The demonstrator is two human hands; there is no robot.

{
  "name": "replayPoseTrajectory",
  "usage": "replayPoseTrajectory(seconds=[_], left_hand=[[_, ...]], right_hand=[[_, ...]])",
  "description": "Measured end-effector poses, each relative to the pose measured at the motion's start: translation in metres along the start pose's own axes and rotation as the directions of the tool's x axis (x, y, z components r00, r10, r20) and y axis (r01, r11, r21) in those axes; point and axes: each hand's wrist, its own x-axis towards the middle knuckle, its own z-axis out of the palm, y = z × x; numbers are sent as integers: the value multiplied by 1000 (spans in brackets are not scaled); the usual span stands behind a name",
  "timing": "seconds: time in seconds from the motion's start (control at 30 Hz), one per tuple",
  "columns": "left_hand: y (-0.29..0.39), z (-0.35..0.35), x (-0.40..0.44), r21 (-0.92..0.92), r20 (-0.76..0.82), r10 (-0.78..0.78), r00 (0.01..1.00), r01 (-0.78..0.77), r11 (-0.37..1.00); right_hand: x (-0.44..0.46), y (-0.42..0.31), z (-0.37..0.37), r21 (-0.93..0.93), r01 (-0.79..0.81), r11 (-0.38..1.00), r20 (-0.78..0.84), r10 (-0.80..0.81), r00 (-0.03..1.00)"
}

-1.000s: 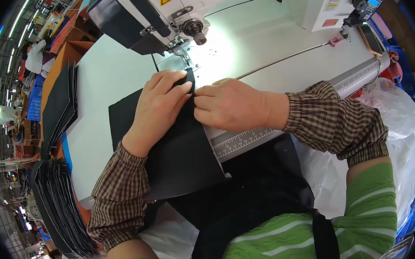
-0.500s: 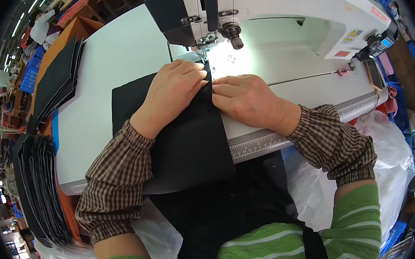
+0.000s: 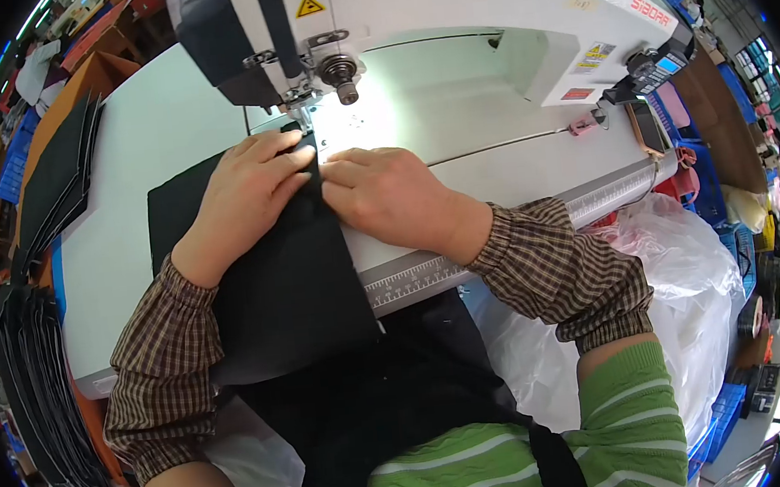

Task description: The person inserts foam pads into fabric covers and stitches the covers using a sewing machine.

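Note:
A black fabric panel (image 3: 284, 308) lies on the sewing machine's bed, its upper right corner close to the presser foot (image 3: 303, 117). My left hand (image 3: 250, 186) rests on top of the panel, its bent fingertips pressing along the right-hand edge just below the foot. My right hand (image 3: 386, 193) is on the other side of that edge, fingers curled together and touching it; its thumb is hidden. Between the fingertips of both hands runs the panel's edge. The panel's lower end hangs over the front of the table toward my black apron (image 3: 374, 384).
The white sewing machine (image 3: 444, 7) arches over the bed, its lamp lighting the needle area. A ruler strip (image 3: 412, 280) lines the table's front edge. Stacked black panels (image 3: 41, 395) stand at left, with more black pieces (image 3: 60, 180) above. A phone (image 3: 646, 128) lies at right.
The whole view has shifted, so the machine, table and hands appear farther left. My left fingertips are slightly more spread along the edge. Both hands stay at the panel near the foot.

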Motion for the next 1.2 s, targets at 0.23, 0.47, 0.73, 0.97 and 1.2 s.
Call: replayPoseTrajectory(seconds=[0.23, 0.47, 0.73, 0.97, 1.2], left_hand=[[9, -9, -7, -77, 57, 64, 996, -59, 995], [8, -8, -11, -129, 81, 91, 993, -80, 988], [3, -5, -8, -92, 77, 104, 992, -97, 991], [1, -8, -5, -123, 128, 46, 991, -31, 992], [-2, -7, -3, -124, 110, 37, 993, -23, 992]], right_hand=[[0, -6, -26, 50, -2, 999, 86, -3, 996], [-6, -3, -20, 174, 123, 977, 23, -129, 991], [-8, 0, -32, 212, 92, 973, 166, -129, 978], [-8, 0, -30, 241, 85, 967, 130, -119, 984], [-7, 1, -32, 258, 74, 963, 134, -112, 985]])
